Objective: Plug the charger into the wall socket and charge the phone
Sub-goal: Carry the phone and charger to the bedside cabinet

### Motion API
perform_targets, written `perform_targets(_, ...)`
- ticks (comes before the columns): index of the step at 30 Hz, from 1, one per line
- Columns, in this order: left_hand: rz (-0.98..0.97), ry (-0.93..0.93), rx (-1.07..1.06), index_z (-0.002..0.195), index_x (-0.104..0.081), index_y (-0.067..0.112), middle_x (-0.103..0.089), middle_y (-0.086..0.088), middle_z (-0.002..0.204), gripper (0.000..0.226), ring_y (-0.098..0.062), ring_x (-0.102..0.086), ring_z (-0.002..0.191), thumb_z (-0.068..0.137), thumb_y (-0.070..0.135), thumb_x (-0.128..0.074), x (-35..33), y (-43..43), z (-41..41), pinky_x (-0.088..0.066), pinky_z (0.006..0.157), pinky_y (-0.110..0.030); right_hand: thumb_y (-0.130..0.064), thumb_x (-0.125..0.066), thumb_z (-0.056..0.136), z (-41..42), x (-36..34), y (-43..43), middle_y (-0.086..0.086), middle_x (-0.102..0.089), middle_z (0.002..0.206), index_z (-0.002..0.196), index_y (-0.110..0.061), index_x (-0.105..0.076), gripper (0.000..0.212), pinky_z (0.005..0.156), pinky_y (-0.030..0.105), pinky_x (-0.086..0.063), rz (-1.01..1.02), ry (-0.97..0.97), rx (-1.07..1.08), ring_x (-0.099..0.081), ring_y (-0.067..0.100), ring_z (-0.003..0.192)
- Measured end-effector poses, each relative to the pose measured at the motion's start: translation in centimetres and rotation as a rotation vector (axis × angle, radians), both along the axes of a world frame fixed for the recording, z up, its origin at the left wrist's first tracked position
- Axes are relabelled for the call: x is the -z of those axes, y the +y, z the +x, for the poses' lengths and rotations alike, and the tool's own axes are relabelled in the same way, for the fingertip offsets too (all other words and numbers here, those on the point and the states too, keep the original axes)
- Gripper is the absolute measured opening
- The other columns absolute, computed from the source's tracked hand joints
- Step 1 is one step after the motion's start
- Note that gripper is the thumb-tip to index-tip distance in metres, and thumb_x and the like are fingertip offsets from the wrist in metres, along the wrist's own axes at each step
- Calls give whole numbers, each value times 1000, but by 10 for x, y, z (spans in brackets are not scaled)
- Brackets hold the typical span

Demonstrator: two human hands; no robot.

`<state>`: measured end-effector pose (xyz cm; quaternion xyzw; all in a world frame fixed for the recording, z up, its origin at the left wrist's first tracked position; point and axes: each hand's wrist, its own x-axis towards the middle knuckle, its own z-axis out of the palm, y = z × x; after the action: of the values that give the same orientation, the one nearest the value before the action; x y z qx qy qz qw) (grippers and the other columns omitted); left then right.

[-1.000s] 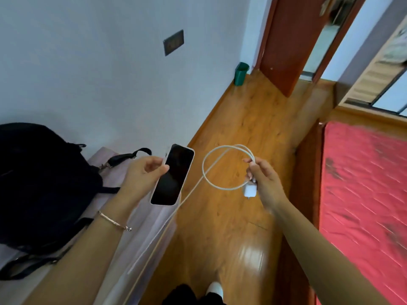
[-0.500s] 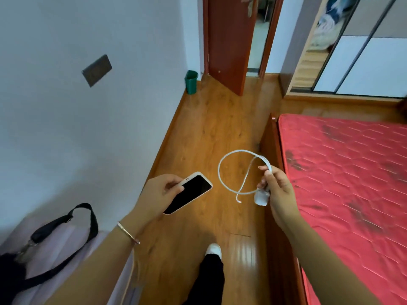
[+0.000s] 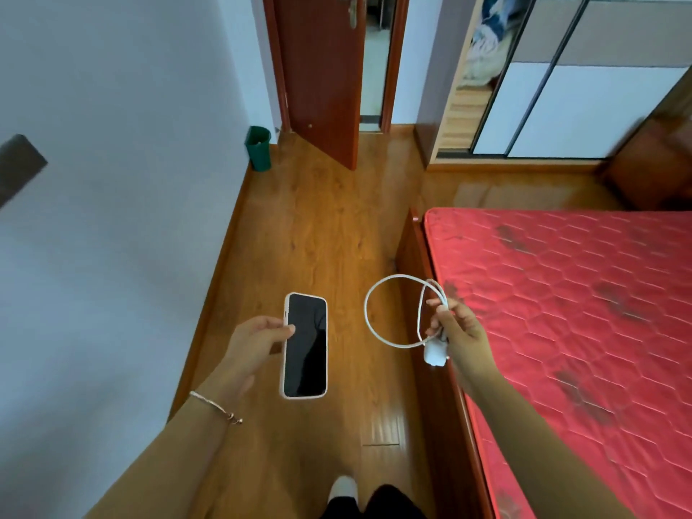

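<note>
Wooden floor (image 3: 318, 226) runs between wall and red bed (image 3: 580, 294); left hand (image 3: 254, 346) grips the phone (image 3: 305, 344) (screen dark), right hand (image 3: 462, 339) pinches the looped charger (image 3: 434, 355).

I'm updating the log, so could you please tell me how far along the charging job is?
Done: both items are picked up. In hand: the left hand holds the dark-screened phone, uncabled; the right hand holds the looped white cable and charger plug. Left: plugging it into a socket, possibly the blurred dark wall plate, then connecting the phone.
</note>
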<state>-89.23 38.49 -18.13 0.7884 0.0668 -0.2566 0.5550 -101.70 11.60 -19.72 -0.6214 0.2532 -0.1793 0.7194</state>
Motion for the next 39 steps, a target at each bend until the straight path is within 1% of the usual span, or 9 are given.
perform_targets(3,-77,80,6,94,-65,9,-71,-9,100,12,-24,-67,90,86,18,-65,-5,-27,29,-53,80,-35,-12,-46,97,26,5,-19,-6,-58,60,91,-18,-66,22,58,22,-49,81,-19,21,-55,8,55)
perform_targets(6,-204,153,-22,98,-64,4,-71,-13,100,13,-28,-67,94,87,11,-62,-10,-57,60,-53,86,-37,-12,-46,97,57,11,-42,-2,-65,65,91,-14,-65,20,61,22,-52,179,-10,40,-60,10,57)
perform_targets(9,-227,149,-16,104,-62,2,-70,-11,98,19,-27,-65,94,88,11,-61,-14,-86,93,-48,93,-41,-13,-47,97,92,16,-67,2,-72,73,92,-13,-66,20,65,22,-55,238,9,-3,-65,12,64)
perform_targets(12,-213,88,-20,109,-62,-1,-70,-14,100,26,-28,-66,93,88,14,-61,-20,-111,127,-49,91,-42,-16,-48,97,133,17,-93,2,-74,76,94,-15,-67,19,67,22,-56,270,24,-39,-68,12,69)
perform_targets(14,-160,32,-14,104,-65,4,-73,-11,100,23,-29,-68,96,87,19,-64,-24,-124,153,-53,91,-45,-17,-49,96,159,14,-110,0,-74,75,92,-17,-68,20,68,22,-56,291,26,-43,-69,11,72)
perform_targets(19,-73,-65,-27,94,-68,14,-74,-5,93,18,-26,-69,91,81,26,-70,-34,-154,217,-57,77,-37,-21,-51,95,213,11,-158,-1,-72,73,91,-21,-72,22,67,22,-55,315,28,-82,-68,10,71)
perform_targets(24,-81,-101,-110,99,-66,11,-72,-9,101,24,-30,-68,94,81,25,-70,-43,-178,274,-55,86,-49,-18,-51,95,267,11,-197,-3,-66,67,96,-16,-69,18,64,23,-54,292,19,-113,-64,10,64)
perform_targets(31,-90,-103,-146,101,-66,12,-69,-9,108,21,-31,-66,100,85,25,-67,-33,-214,363,-51,92,-51,-17,-51,96,346,19,-249,-4,-58,63,93,-15,-69,19,58,20,-49,219,23,-66,-56,7,56)
perform_targets(39,-112,-129,-11,97,-68,19,-74,1,95,20,-23,-71,90,81,32,-69,-21,-288,505,-58,80,-42,-18,-50,95,466,19,-317,-4,-56,58,81,-17,-69,24,58,27,-43,186,41,51,-53,9,53)
